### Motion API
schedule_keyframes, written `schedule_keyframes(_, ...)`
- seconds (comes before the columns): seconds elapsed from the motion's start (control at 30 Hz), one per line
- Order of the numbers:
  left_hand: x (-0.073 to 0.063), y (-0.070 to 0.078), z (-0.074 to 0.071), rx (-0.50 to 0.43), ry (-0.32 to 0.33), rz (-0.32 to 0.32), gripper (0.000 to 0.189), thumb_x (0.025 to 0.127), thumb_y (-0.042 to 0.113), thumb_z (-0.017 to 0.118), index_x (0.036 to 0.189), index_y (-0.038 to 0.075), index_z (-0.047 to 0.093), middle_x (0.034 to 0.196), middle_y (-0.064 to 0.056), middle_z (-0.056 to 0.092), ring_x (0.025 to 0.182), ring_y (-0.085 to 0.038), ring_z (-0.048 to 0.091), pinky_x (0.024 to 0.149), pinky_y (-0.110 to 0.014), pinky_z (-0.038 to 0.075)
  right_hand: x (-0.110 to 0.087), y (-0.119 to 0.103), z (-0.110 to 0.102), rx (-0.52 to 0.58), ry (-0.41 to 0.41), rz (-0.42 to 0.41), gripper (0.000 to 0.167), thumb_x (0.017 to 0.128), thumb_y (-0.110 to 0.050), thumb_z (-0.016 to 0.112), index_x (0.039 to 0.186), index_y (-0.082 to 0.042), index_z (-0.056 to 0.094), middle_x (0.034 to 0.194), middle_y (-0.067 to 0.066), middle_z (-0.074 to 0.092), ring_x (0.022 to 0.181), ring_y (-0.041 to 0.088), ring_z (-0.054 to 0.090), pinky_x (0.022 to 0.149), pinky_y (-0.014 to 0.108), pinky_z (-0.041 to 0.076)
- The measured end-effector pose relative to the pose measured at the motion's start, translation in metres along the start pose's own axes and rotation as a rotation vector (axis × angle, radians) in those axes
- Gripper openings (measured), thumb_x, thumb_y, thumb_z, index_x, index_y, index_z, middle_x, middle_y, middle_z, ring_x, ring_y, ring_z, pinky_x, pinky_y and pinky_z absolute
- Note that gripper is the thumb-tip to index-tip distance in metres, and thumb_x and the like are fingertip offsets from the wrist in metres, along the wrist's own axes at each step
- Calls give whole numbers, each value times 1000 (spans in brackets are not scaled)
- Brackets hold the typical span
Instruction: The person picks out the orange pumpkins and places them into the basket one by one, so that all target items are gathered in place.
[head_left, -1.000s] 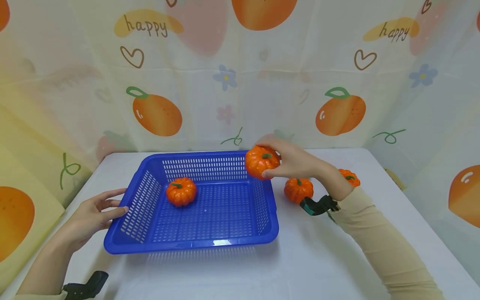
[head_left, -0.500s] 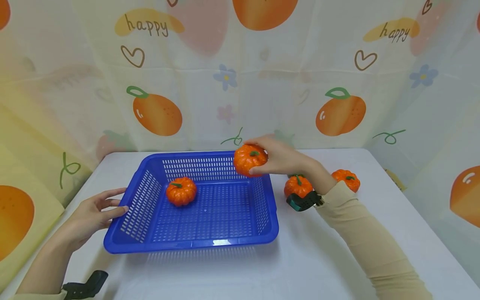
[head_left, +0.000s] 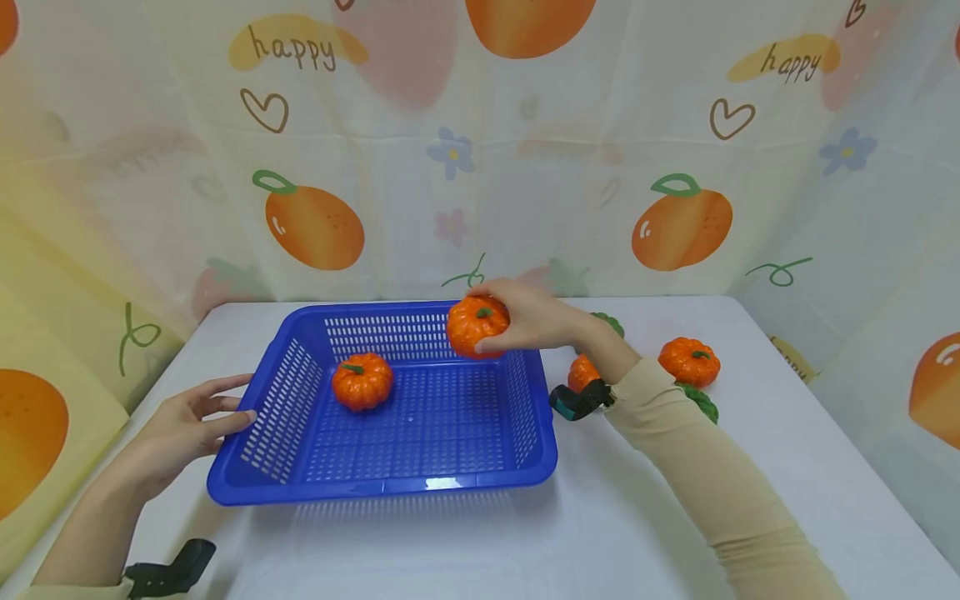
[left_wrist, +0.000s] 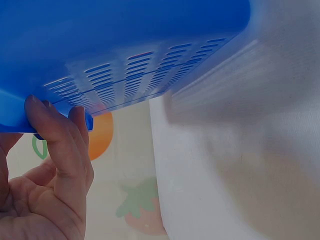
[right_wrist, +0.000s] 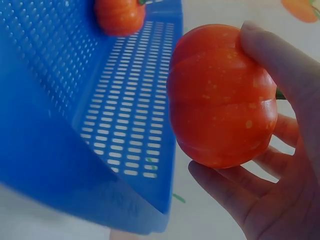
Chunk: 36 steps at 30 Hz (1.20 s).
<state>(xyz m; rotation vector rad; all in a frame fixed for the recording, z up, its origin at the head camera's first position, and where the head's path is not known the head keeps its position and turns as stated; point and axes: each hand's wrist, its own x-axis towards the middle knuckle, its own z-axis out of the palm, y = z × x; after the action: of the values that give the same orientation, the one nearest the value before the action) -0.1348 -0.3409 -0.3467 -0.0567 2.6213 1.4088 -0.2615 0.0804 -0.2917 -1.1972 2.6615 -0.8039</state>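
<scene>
A blue plastic basket [head_left: 390, 487] with slotted walls stands on the table. My left hand [head_left: 187, 421] holds its left rim; in the left wrist view, fingertips [left_wrist: 37, 107] lie against the basket's outer side. Inside, toward the left, sits a small orange pumpkin [head_left: 362, 383] with a green stem. My right hand [head_left: 536, 317] grips another orange pumpkin [head_left: 469, 327] over the basket's back right part. Seen from the right wrist, thumb and fingers hold that pumpkin [right_wrist: 220, 97] from opposite sides, beside the slotted wall [right_wrist: 127, 110].
Right of the basket, an orange pumpkin [head_left: 581, 372] is partly hidden behind my right wrist. Farther right lies another pumpkin [head_left: 689, 362]. Two green leafy-looking things [head_left: 699, 402] show around my right forearm. A printed curtain [head_left: 525, 208] hangs behind the white table [head_left: 615, 533].
My right hand has carried its pumpkin leftward, from the basket's right rim to farther over the inside. The pumpkin at far right and green things have come into view. The left hand stays put.
</scene>
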Motion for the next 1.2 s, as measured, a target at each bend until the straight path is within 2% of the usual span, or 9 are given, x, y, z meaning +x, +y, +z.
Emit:
schedule_keyframes(0.53, 0, 0, -1, -10, -2, 7, 68, 88, 25, 63, 142, 1, 28, 99, 1, 58, 76, -11, 63, 67, -29, 53, 21, -6, 12, 29, -73, 2, 66, 78, -30, 71, 133, -7, 42, 123, 7, 48, 105, 17, 49, 87, 27, 47)
schedule_keyframes(1.0, -1, -1, -1, -11, -1, 7, 68, 88, 26, 62, 142, 1, 28, 98, 1, 58, 75, -11, 63, 66, -29, 53, 38, -12, 27, -33, -113, 15, 68, 78, -33, 71, 133, -7, 42, 126, 7, 49, 108, 18, 48, 91, 28, 44)
schedule_keyframes(1.2, 0, -2, 0, -5, 2, 4, 68, 88, 26, 62, 142, 1, 28, 98, 0, 57, 75, -10, 63, 66, -29, 53, 42, -11, 35, -10, -135, 24, 65, 79, -32, 71, 132, -5, 43, 125, 7, 50, 109, 18, 48, 93, 28, 43)
